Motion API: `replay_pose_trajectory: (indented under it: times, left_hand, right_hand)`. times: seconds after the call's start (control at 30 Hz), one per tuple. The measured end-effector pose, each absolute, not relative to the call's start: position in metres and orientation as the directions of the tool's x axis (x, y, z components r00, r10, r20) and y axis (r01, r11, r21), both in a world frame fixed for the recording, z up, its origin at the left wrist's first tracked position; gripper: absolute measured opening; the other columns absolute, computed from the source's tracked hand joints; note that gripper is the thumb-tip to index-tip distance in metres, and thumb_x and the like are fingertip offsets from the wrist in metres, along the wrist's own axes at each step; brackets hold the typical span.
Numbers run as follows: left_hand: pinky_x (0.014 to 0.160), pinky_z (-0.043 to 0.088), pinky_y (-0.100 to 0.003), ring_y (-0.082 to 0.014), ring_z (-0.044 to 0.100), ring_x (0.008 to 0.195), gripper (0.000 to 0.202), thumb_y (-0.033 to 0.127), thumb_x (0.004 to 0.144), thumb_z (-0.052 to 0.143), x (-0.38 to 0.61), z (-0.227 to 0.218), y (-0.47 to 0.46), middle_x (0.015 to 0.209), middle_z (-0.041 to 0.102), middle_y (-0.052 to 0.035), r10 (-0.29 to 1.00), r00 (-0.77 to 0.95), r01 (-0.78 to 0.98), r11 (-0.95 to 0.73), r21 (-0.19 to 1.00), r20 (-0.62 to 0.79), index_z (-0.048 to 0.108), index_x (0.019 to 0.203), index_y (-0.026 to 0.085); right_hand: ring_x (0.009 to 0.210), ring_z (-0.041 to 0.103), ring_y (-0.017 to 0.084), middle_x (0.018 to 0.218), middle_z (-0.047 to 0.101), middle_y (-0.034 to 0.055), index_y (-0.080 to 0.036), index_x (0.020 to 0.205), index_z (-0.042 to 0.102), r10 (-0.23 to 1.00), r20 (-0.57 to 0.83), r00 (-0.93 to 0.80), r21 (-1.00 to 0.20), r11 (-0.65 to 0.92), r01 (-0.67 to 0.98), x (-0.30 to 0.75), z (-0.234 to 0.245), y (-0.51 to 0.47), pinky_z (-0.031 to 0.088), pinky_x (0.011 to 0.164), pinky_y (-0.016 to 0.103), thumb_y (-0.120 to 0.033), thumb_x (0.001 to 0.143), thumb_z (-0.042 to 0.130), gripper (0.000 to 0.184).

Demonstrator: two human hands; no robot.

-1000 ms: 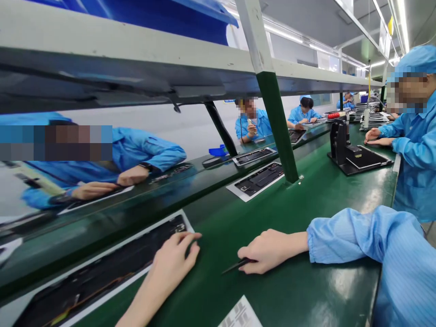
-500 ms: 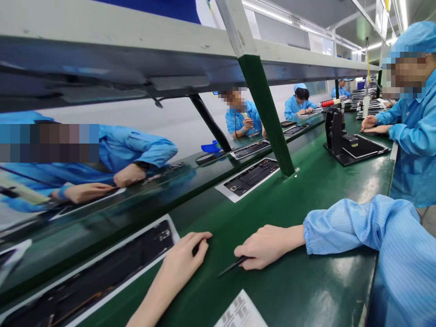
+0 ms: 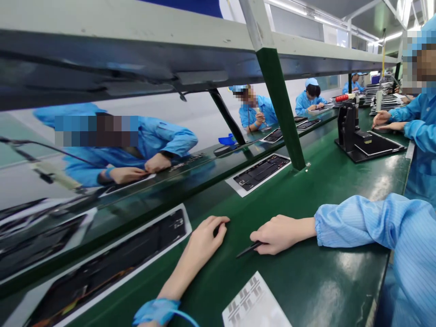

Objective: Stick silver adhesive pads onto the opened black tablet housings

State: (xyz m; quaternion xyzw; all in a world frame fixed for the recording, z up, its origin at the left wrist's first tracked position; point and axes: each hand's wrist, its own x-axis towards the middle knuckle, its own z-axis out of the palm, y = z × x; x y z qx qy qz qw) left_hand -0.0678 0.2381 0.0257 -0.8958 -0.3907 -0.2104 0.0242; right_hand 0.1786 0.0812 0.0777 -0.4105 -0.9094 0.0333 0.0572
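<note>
On the green bench [image 3: 327,277], a thin black tool [image 3: 247,250] is gripped by the right hand [image 3: 281,234]. One end is pinched by the bent fingers, and the bare tip is pointed left and a little toward the body. Nothing is seen in the left hand [image 3: 206,234]: its fingers are loosely bent, and a gap is left between the thumb and the first finger. Whether the bench is touched by its fingertips cannot be told.

To the left of both hands, a long black panel [image 3: 119,262] with a pale rim is laid flat. Its long side is slanted from near left to far right, and much the same slant is shown by the tool. The panel's far end is placed just beside the left hand; whether they touch cannot be told. From the tool, the panel is parted by the left arm, so it is the left hand that is nearer.

Closer to the body than the tool, a white card [image 3: 254,302] with gray marks is seen. On the left wrist, a blue band [image 3: 158,310] is worn. Past both hands, a second black panel [image 3: 262,172] is laid near the foot of a green post [image 3: 282,109].
</note>
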Motion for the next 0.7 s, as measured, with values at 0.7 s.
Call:
replay_pose_trajectory:
  times: [0.7]
  left_hand:
    - [0.082,0.052,-0.04,-0.0217,0.061,0.097,0.028,0.033,0.092,0.06,-0.029,0.034,0.279,0.112,0.059,-0.0078,0.937,-0.054,0.797,-0.167,0.58,0.345,0.057,0.113,0.015]
  right_hand:
    - [0.077,0.065,0.016,0.093,0.066,0.0046,-0.013,0.107,0.061,0.765,0.09,-0.638,-0.086,0.644,0.76,0.176,0.074,0.081,0.055,0.069,0.033,-0.033,0.097,0.052,0.024]
